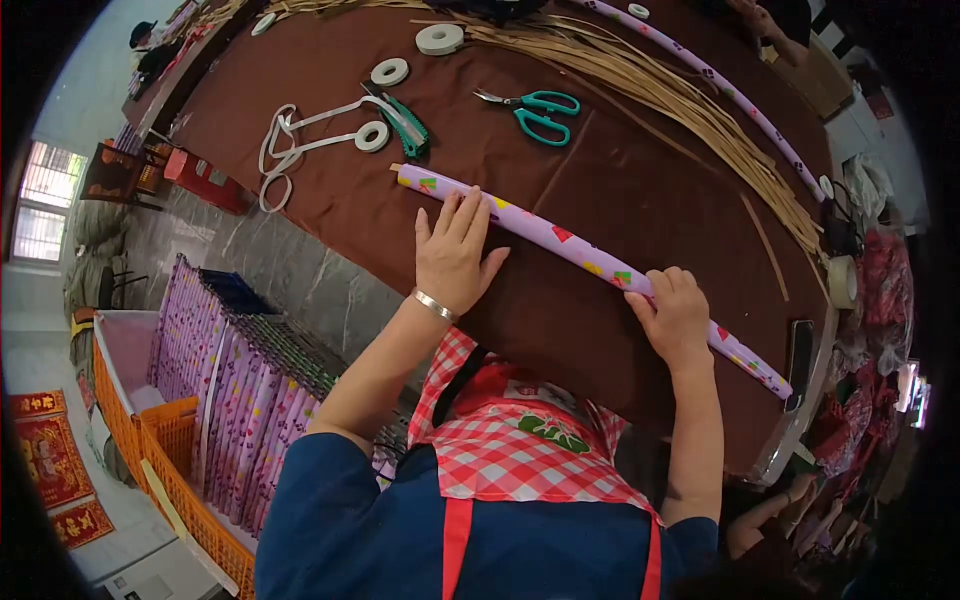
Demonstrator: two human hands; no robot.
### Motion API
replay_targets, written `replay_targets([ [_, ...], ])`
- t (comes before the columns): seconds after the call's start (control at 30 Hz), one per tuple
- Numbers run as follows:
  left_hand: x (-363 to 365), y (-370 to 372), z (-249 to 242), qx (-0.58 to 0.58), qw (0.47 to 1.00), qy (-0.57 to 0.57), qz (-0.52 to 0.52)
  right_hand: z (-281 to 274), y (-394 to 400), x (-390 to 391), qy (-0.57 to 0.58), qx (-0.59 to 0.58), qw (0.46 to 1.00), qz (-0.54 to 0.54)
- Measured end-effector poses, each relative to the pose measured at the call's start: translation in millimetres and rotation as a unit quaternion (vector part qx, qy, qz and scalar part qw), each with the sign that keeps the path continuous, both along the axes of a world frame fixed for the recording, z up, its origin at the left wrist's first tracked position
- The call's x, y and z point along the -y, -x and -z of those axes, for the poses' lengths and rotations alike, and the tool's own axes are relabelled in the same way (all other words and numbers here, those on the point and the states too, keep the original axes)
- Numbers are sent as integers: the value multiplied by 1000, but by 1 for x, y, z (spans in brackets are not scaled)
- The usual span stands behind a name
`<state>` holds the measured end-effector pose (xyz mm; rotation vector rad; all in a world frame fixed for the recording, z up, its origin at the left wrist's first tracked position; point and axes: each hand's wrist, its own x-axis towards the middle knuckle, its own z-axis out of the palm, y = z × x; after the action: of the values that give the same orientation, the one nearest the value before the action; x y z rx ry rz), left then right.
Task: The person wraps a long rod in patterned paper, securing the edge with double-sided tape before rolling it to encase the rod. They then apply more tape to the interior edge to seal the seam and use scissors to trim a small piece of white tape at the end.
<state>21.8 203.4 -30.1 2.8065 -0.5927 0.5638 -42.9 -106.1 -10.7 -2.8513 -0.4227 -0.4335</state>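
Observation:
A long, thin lilac roll [560, 243] printed with colourful shapes lies slantwise on the brown cloth. A tan end pokes out of its far left tip. My left hand [455, 250], with a bracelet at the wrist, rests flat across the roll near that tip, fingers stretched. Further right, my right hand [675, 315] has its fingers bent over the roll and its thumb on the near side. Beyond the roll lie teal-handled scissors [540, 115] and a green box cutter [405, 125]. A white tape roll [371, 136] with a loose looped strip lies left of the cutter.
Tan flat strips [650, 85] are bundled across the back of the brown-covered table [640, 190], beside another long lilac roll [745, 100]. A phone [799, 362] lies at the right edge. An orange crate [165, 450] at lower left holds many patterned pieces. Other people's arms [770, 515] show at right.

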Motion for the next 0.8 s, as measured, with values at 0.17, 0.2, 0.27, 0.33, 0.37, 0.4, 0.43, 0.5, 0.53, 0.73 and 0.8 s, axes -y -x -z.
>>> replay_targets([
  [0.17, -22, -12, -4, 23, 997, 41, 67, 0, -2, 2, 2, -18, 1000, -1],
  [0.2, -30, -19, -2, 1, 990, 95, 100, 1, -2, 2, 2, -16, 1000, -1],
  [0.27, -36, -24, 3, -36, 982, 164, 91, 1, -2, 2, 2, -16, 1000, 3],
  [0.33, -32, -27, -13, -3, 991, 104, 86, -1, -3, 2, 0, -25, 1000, 4],
  [0.37, -31, -29, -16, 32, 995, 44, 80, -1, -3, 1, 1, -26, 1000, 5],
  [0.4, -33, -31, -11, 60, 994, 44, 84, -1, -3, 1, 0, -26, 1000, 5],
  [0.43, -36, -32, -10, 59, 994, 45, 86, -1, -3, 1, -2, -25, 1000, 6],
  [0.5, -39, -30, -9, 66, 992, 31, 102, -2, -3, 2, -3, -26, 1000, 7],
  [0.53, -37, -26, -10, 66, 992, 31, 103, -2, -3, 2, -3, -26, 1000, 4],
  [0.73, -1, -1, -10, 10, 989, 33, 146, -2, -4, 2, -2, -28, 1000, -1],
  [0.8, 0, 0, -10, 11, 995, 36, 96, -2, -5, 1, -4, -27, 1000, 1],
])
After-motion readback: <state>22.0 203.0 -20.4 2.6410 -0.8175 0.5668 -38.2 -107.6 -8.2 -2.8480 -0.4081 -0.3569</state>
